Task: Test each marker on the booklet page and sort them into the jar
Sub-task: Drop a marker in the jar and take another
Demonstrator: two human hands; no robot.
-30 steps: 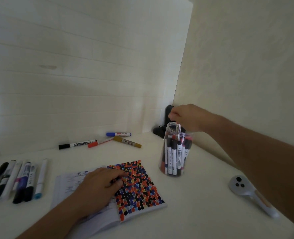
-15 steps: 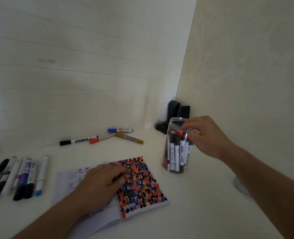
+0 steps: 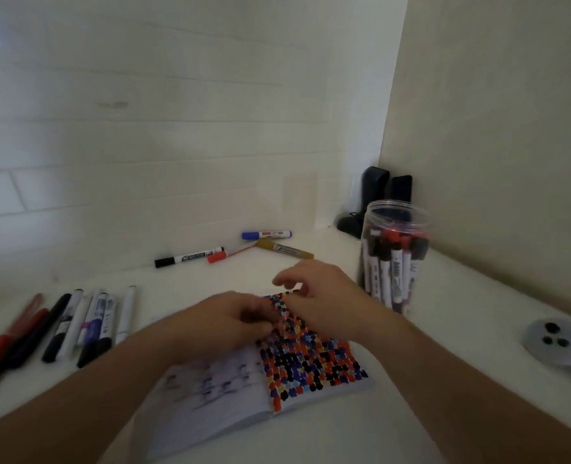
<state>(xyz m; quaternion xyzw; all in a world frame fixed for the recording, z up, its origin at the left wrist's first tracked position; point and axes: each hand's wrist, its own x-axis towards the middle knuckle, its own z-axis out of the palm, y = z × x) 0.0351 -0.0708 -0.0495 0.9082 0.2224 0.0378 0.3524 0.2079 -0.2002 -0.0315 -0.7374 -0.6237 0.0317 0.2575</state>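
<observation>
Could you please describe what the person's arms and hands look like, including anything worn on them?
Both forearms are bare as far as the frame shows: no sleeves, watch, bracelet or gloves. The left hand and right hand show no rings that I can make out, though motion blur smears the fingers. No markings show on either arm.

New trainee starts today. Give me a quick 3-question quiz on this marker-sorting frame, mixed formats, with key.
1. True or false: the jar lies on its side.
2. The right hand holds: A) a marker B) nothing C) the jar.
3. Fill in: the left hand rests on the ____.

Key: 1 false, it stands upright with markers inside. 2 B. 3 booklet.
</observation>
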